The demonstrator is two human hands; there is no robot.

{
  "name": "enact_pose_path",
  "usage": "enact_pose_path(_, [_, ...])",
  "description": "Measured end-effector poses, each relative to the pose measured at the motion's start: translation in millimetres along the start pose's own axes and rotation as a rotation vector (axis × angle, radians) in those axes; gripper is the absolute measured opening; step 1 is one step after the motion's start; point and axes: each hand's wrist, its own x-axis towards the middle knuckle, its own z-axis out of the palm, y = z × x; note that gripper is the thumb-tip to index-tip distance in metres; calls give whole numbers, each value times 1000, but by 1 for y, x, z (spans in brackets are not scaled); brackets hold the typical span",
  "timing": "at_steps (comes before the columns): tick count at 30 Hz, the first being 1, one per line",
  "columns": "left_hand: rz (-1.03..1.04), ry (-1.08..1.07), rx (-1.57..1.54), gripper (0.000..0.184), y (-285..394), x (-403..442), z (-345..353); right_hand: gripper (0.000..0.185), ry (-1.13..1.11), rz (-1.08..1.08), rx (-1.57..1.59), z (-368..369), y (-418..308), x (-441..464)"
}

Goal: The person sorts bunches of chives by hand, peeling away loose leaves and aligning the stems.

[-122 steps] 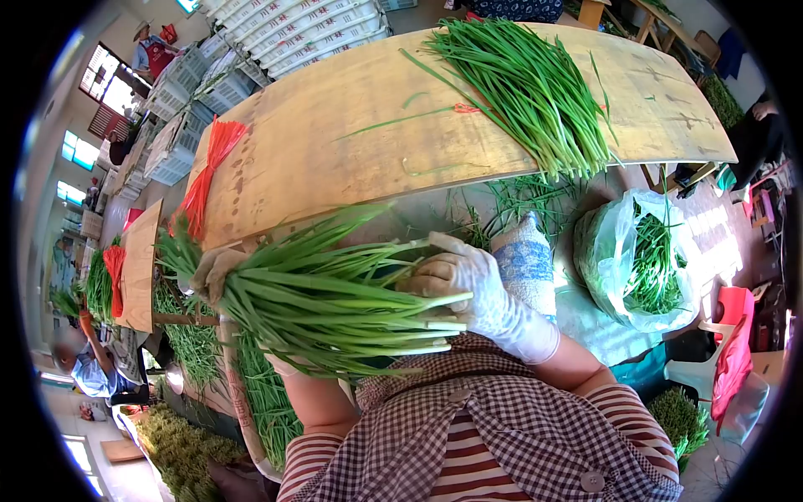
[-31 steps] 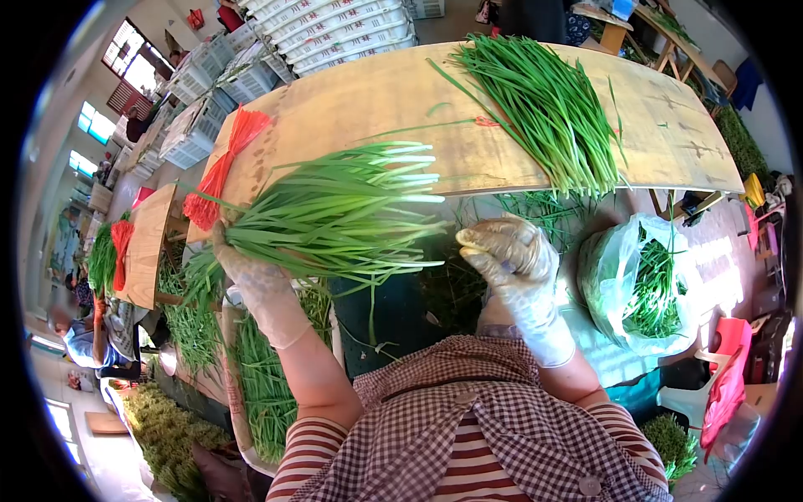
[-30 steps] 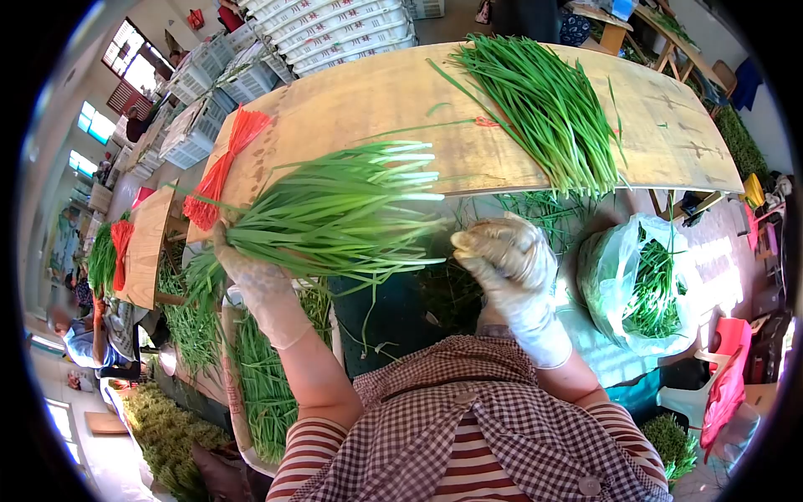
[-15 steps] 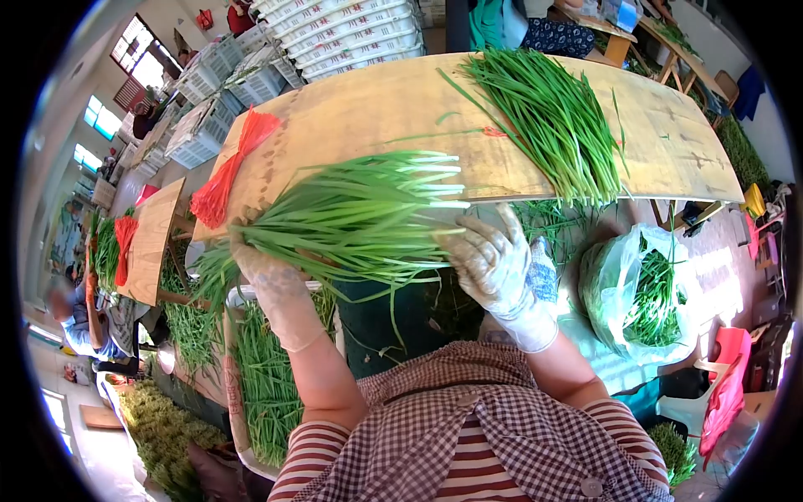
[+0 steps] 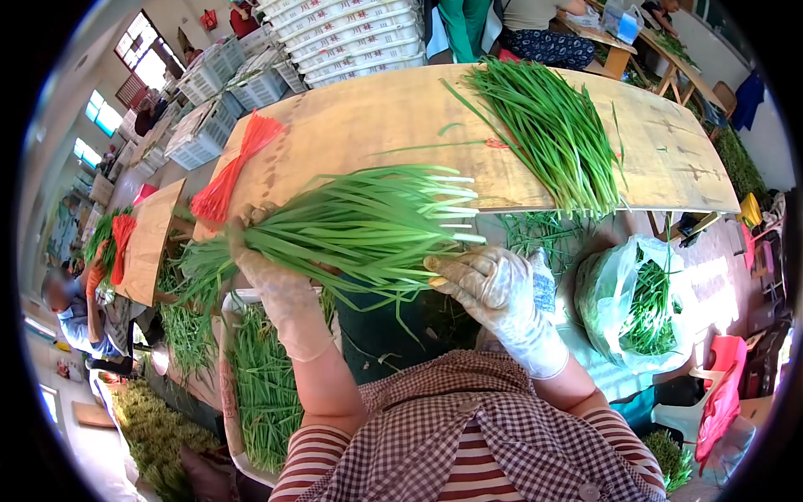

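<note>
A loose bunch of garlic chives (image 5: pixel 351 222) lies sideways across my left hand (image 5: pixel 268 268), white stem ends to the right and green leaf tips drooping left. That gloved hand is closed around the leafy part. My right hand (image 5: pixel 493 289), in a stained glove, has its fingers bent and pinched together at the lower edge of the stems; any single stalk between them is hard to make out. On the wooden table (image 5: pixel 335 117) beyond, a second pile of garlic chives (image 5: pixel 548 138) rests with its stems toward me. A bundle of red ties (image 5: pixel 237 167) lies at the table's left.
Below my left arm stands a white crate (image 5: pixel 266 376) filled with chives. A clear plastic bag (image 5: pixel 606 293) of greens sits on the floor at right. Stacked white crates (image 5: pixel 351 38) rise behind the table. A co-worker (image 5: pixel 79 309) sits at left.
My right hand has gone from spread, raised fingers to a pinch at the lower stem edge. The bunch in my left hand has shifted slightly down and right in view.
</note>
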Motion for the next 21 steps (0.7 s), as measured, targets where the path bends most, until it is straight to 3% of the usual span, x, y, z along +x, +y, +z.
enact_pose_path(3, [13,99,113,19,16,11,-10,29,55,-26,-60,2,10,-10])
enact_pose_path(4, [94,257,235,25,21,11,-1,25,60,-11,-99,-2,19,-19])
enact_pose_path(6, [110,214,167,27,39,20,-10,10,81,156,134,-27,34,-29])
enact_pose_path(7, [122,192,128,29,52,27,-16,11,151,421,406,-34,47,-46])
enact_pose_path(8, [151,196,143,30,64,38,-26,9,107,556,393,-37,74,-73])
enact_pose_path(10, [200,205,181,32,85,64,-57,13,-303,854,88,-42,109,-103])
enact_pose_path(13, [197,159,203,31,84,54,-47,12,-764,578,-535,-12,117,-122])
enact_pose_path(14, [209,171,201,31,78,48,-37,15,-660,392,-484,-5,103,-106])
enact_pose_path(17, [221,260,231,33,54,18,7,29,-182,594,432,13,44,-46])
enact_pose_path(21, [145,221,196,33,41,12,8,26,18,335,517,29,20,-2])
